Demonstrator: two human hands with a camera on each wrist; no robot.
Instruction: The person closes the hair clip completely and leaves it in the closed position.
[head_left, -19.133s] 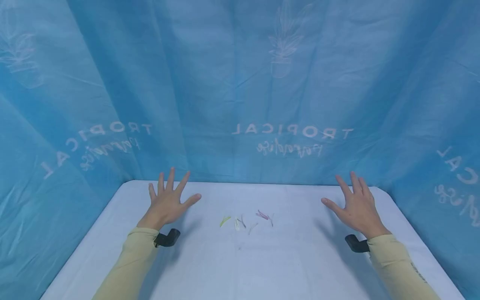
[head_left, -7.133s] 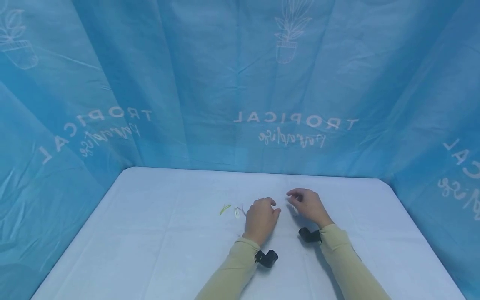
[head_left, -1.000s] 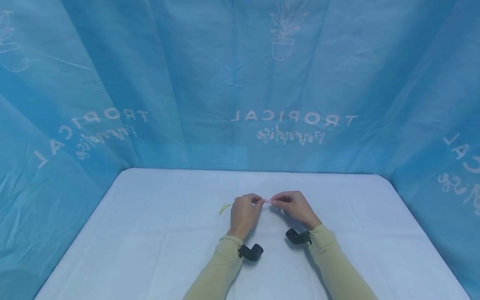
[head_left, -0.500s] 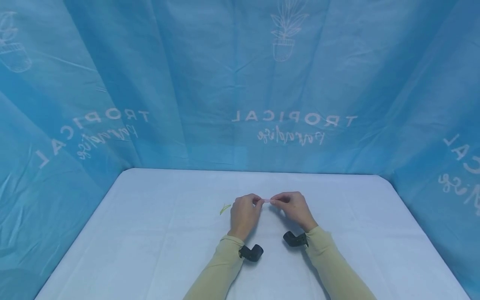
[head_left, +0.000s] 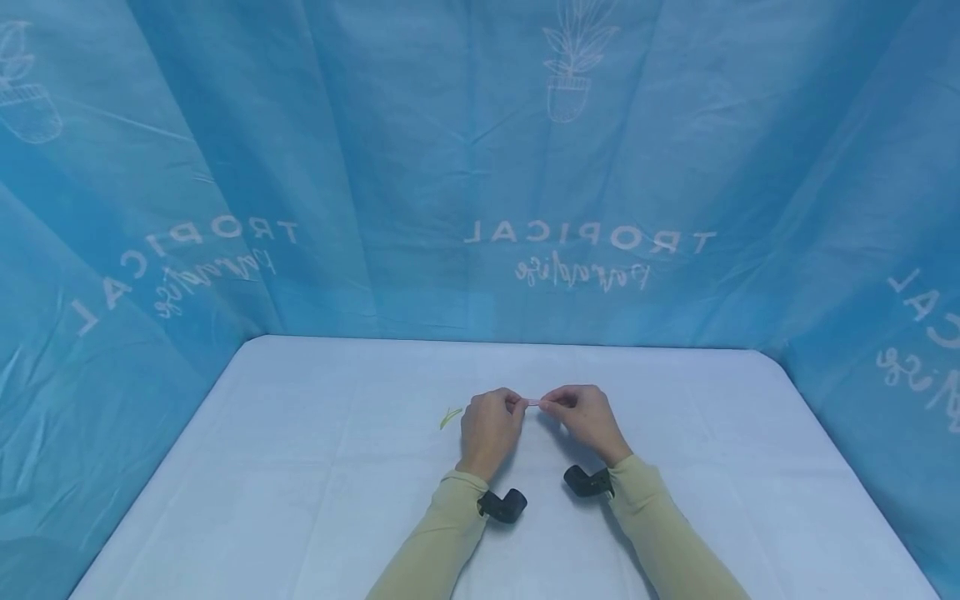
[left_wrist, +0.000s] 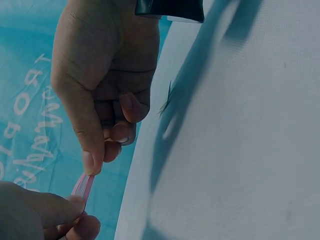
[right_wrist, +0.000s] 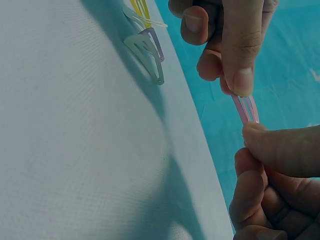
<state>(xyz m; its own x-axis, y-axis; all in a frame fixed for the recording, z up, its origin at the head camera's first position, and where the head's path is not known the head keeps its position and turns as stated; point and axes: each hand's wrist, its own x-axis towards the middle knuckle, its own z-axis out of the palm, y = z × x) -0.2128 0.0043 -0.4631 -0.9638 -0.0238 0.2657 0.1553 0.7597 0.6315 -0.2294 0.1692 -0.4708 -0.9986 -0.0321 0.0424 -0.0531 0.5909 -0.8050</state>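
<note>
A small pink snap hair clip (head_left: 532, 402) hangs between both hands just above the white table (head_left: 300, 467). My left hand (head_left: 491, 425) pinches one end of the pink clip (left_wrist: 83, 185) with thumb and fingertip. My right hand (head_left: 585, 415) pinches the other end of the clip (right_wrist: 246, 108). Both hands have their other fingers curled in. On the table lie more clips: a pale grey-white clip (right_wrist: 145, 55), a lilac one (right_wrist: 154, 42) and a yellow one (right_wrist: 140, 10), close beside the left hand.
A yellow-green clip (head_left: 450, 416) shows on the table left of the left hand. Blue printed cloth (head_left: 480, 167) walls the table at the back and on both sides. A black wrist camera mount (head_left: 502, 505) sits on each forearm.
Over the last second the hands have stayed almost still, both holding the pink clip. Seven seconds ago they were apart and low over the clips on the table.
</note>
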